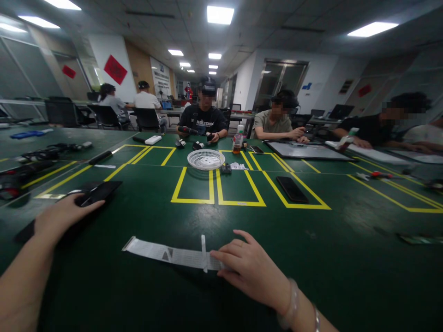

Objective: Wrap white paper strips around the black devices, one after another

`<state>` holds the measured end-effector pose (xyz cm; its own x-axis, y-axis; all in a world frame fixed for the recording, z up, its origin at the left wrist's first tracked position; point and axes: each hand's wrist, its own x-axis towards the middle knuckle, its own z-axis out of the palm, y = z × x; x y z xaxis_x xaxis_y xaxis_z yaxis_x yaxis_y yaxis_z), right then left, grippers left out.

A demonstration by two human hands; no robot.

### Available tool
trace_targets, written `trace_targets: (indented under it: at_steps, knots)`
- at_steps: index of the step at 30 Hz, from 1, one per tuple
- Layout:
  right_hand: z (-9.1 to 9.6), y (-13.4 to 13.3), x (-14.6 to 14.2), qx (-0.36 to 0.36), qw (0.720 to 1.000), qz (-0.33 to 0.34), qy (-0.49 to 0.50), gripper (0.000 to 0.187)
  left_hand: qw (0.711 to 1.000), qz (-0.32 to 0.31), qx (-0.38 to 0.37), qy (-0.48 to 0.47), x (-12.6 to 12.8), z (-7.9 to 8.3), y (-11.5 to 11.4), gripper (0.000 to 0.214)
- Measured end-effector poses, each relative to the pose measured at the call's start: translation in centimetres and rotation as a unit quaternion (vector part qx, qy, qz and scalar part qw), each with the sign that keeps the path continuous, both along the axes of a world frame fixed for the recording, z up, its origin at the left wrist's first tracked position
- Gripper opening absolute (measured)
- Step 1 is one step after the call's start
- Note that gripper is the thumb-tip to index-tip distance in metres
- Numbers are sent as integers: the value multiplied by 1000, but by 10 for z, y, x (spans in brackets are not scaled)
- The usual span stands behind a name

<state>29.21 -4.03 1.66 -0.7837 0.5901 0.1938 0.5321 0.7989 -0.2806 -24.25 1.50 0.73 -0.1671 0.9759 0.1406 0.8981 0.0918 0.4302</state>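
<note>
A long white flat ribbon cable [183,257] lies on the green table [138,295] in front of me. A connector sits at its left end, and a short white strip [204,253] crosses it near my fingers. My right hand [244,263] has its thumb and fingers closed at the cable's right end, which they hide; the little finger is raised. On the left, my left hand [65,214] grips a flat black object [104,190], thumb stretched over its top. My wrist and fingers cover part of that object, so its kind is unclear.
Beyond the yellow tape outlines are a white round basket [206,159], a black phone [291,189] and a bottle [238,142]. Dark cables [44,154] lie at the left, a green circuit board [420,239] at the right edge. Several people sit across the table; one holds a power drill [188,130].
</note>
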Motion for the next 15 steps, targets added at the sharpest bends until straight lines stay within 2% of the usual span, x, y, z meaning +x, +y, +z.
trace_targets:
  at_steps: [2, 3, 4, 6, 7, 8, 10, 12, 15]
  knots:
    - [-1, 0, 0, 7, 1000, 9, 7, 36, 994, 96, -6, 56, 25, 9, 5, 81]
    - [-1, -1, 0, 11, 1000, 13, 12, 36, 992, 100, -6, 76, 43, 12, 8, 86]
    - [-1, -1, 0, 15, 1000, 19, 20, 35, 994, 64, 5, 85, 63, 15, 9, 87]
    - [-3, -1, 1, 23, 999, 32, 36, 34, 993, -50, 49, 100, 108, 18, 10, 83]
    - [-3, -1, 0, 27, 998, 39, 42, 34, 984, -109, 87, 107, 131, 18, 9, 81]
    - [-4, -1, 0, 33, 997, 45, 48, 33, 975, -168, 91, 112, 154, 17, 7, 79]
    - [-5, -1, 0, 44, 996, 54, 53, 31, 959, -244, 90, 113, 193, 13, 0, 77]
    - [-6, -2, -1, 50, 996, 62, 47, 30, 944, -307, 69, 101, 223, 6, -8, 80]
    - [-3, -3, -3, 46, 996, 70, 20, 31, 926, -367, 42, 83, 248, -4, -18, 85]
